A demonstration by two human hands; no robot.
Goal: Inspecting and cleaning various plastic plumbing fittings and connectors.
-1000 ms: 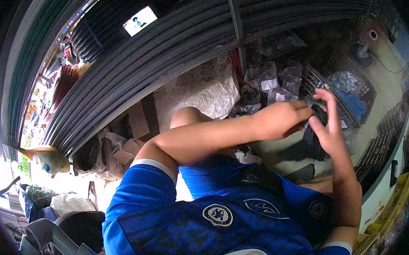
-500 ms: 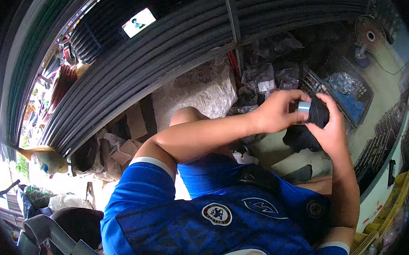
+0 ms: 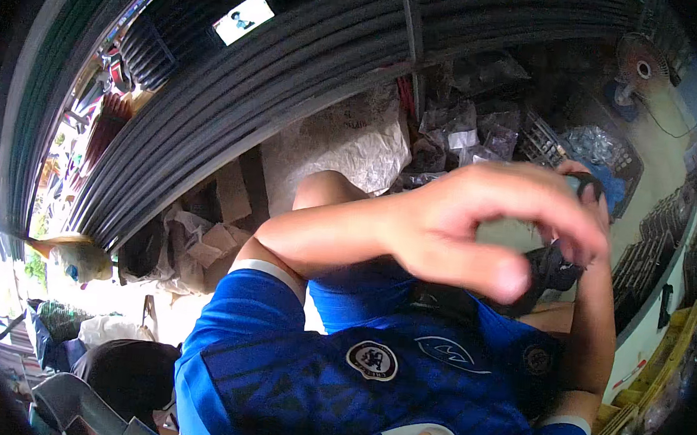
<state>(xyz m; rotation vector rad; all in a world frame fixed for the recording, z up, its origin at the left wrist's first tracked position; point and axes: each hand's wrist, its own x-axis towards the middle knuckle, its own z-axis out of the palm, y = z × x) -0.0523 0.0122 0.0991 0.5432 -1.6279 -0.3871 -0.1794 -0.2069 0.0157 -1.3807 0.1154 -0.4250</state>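
My left hand [image 3: 486, 219] reaches across in front of my right, its thumb and fingers spread in a wide curve with nothing seen between them; it is a little smeared by motion. Behind it, my right hand [image 3: 595, 214] is partly covered and has its fingers round a black round piece [image 3: 585, 184]. Only the upper part of that piece shows past my left hand. Under my left fingers, a dark black object [image 3: 555, 268] shows near my right wrist; I cannot tell whether it is held or lies on something.
Long dark tubes [image 3: 294, 68] run along the far side. A pale sack [image 3: 353, 145] and clear plastic bags [image 3: 460, 128] lie beyond my knees. A fan [image 3: 643, 67] stands at the far right, and a yellow rack [image 3: 670, 361] is at the right edge.
Both hands were on the black piece with its silvery cylinder. My left hand has let go and swung nearer, fingers apart. The black piece has moved right with my right hand.
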